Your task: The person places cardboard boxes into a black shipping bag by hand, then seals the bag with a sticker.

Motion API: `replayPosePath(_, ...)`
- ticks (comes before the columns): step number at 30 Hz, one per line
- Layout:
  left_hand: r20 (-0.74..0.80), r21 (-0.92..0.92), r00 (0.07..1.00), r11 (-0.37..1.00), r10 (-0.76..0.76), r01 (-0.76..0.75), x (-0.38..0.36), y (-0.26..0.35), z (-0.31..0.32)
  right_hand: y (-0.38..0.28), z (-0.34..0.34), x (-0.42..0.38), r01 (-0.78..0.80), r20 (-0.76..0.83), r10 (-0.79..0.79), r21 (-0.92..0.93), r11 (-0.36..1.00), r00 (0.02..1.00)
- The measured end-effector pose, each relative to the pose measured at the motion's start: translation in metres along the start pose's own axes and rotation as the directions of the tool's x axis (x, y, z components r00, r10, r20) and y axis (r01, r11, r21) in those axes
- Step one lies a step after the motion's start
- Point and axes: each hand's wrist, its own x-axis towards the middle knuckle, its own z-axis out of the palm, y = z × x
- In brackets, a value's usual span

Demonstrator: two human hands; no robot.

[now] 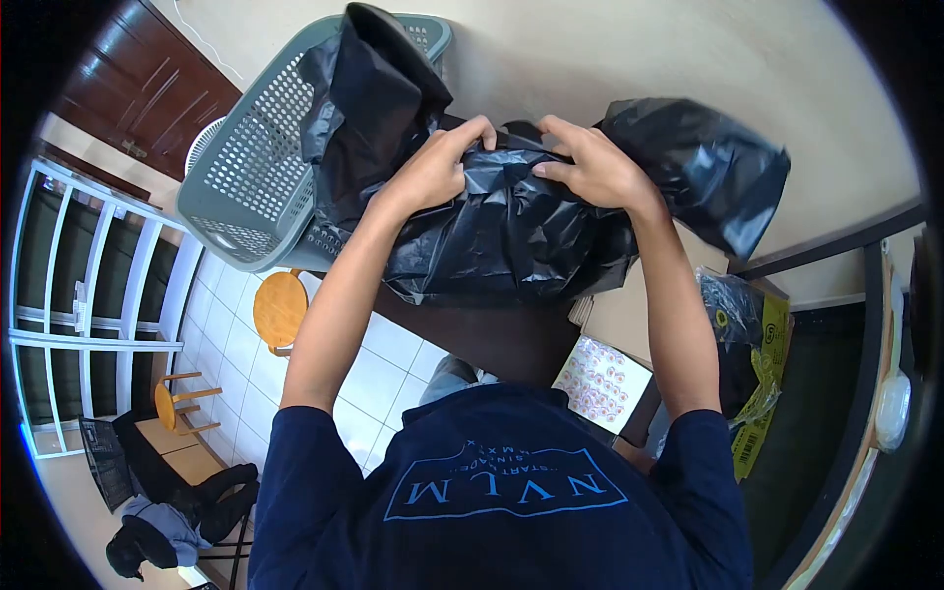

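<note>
A large black plastic bag (511, 236) lies bunched up in front of me on a dark tabletop (492, 334). Its left part rises against a grey-green laundry basket (251, 157), and its right part bulges out toward the wall. My left hand (438, 167) grips the bag's gathered edge near the middle, thumb and fingers closed on the plastic. A short way to the right, my right hand (595, 167) pinches the same edge between thumb and fingers. What is inside the bag, if anything, is hidden.
A sheet printed with small round pictures (603, 383) lies right of the table's front. Beyond my right forearm is a yellow package (767, 364). Wooden stools (280, 310) stand on the white tiled floor to the left. A wall (590, 49) closes off the back.
</note>
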Motion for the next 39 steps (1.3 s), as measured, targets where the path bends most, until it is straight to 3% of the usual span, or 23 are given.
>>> replayPosePath(3,0.062,0.035,0.988,0.989,-0.145,0.143,0.001,0.004,-0.006,0.009,0.004,-0.001,-0.043,0.010,0.042,0.105,0.994,0.999)
replayPosePath(5,0.134,-0.191,0.979,0.965,-0.155,0.179,0.001,-0.014,-0.002,0.016,0.011,-0.003,-0.090,0.053,0.082,0.175,0.980,0.995)
replayPosePath(6,0.136,-0.193,0.978,0.964,-0.159,0.183,0.001,-0.017,-0.003,0.020,0.014,-0.003,-0.055,0.008,0.054,0.197,0.979,0.998)
replayPosePath(8,0.283,-0.373,0.933,0.871,-0.222,0.321,0.002,-0.023,-0.004,0.027,0.018,0.000,-0.021,-0.035,0.030,0.221,0.975,0.999)
replayPosePath(9,0.282,-0.462,0.934,0.822,-0.218,0.332,0.001,-0.021,-0.004,0.026,0.018,0.001,-0.060,-0.021,0.066,0.213,0.975,0.998)
replayPosePath(12,0.332,-0.572,0.912,0.717,-0.242,0.399,-0.001,-0.014,-0.011,0.035,0.023,0.007,-0.079,-0.016,0.085,0.207,0.975,0.996)
replayPosePath(13,0.368,-0.482,0.903,0.785,-0.223,0.390,-0.001,-0.018,-0.019,0.038,0.024,0.009,-0.057,-0.027,0.063,0.204,0.977,0.998)
replayPosePath(18,0.258,-0.612,0.937,0.711,-0.236,0.348,-0.005,0.002,-0.025,0.010,-0.001,-0.001,-0.109,0.011,0.111,0.271,0.956,0.994)
replayPosePath(22,0.153,-0.566,0.970,0.788,-0.188,0.242,-0.006,0.017,-0.033,-0.019,-0.020,-0.015,-0.036,-0.014,0.041,0.274,0.961,0.999)
replayPosePath(24,0.117,-0.491,0.970,0.836,-0.213,0.243,-0.006,0.016,-0.028,-0.025,-0.020,-0.018,-0.056,-0.050,0.067,0.199,0.978,0.996)
replayPosePath(26,0.123,-0.471,0.968,0.846,-0.218,0.250,-0.004,0.013,-0.025,-0.033,-0.017,-0.021,-0.008,-0.278,0.019,0.041,0.999,0.961)
replayPosePath(27,0.126,-0.483,0.954,0.823,-0.273,0.300,-0.003,0.011,-0.023,-0.036,-0.014,-0.021,-0.004,-0.282,0.015,0.039,0.999,0.959)
replayPosePath(29,0.160,-0.502,0.923,0.777,-0.349,0.381,-0.002,0.007,-0.021,-0.044,-0.005,-0.022,0.184,-0.621,-0.217,-0.119,0.976,0.753)
replayPosePath(30,0.160,-0.501,0.924,0.778,-0.348,0.380,-0.001,0.005,-0.020,-0.050,-0.002,-0.025,0.185,-0.622,-0.218,-0.119,0.976,0.752)
replayPosePath(32,0.176,-0.527,0.915,0.750,-0.364,0.400,0.001,0.003,-0.018,-0.062,0.002,-0.031,0.386,-0.469,-0.494,-0.311,0.868,0.732)
replayPosePath(34,0.185,-0.522,0.908,0.745,-0.376,0.415,0.001,0.007,-0.018,-0.053,0.026,-0.028,0.472,-0.392,-0.581,-0.343,0.812,0.714)
replayPosePath(37,0.194,-0.513,0.898,0.739,-0.395,0.436,0.001,0.017,-0.021,-0.047,0.035,-0.026,0.360,-0.365,-0.534,-0.447,0.819,0.763)
replayPosePath(39,0.191,-0.549,0.896,0.713,-0.402,0.437,0.002,0.022,-0.021,-0.041,0.032,-0.025,0.298,-0.275,-0.424,-0.401,0.866,0.863)
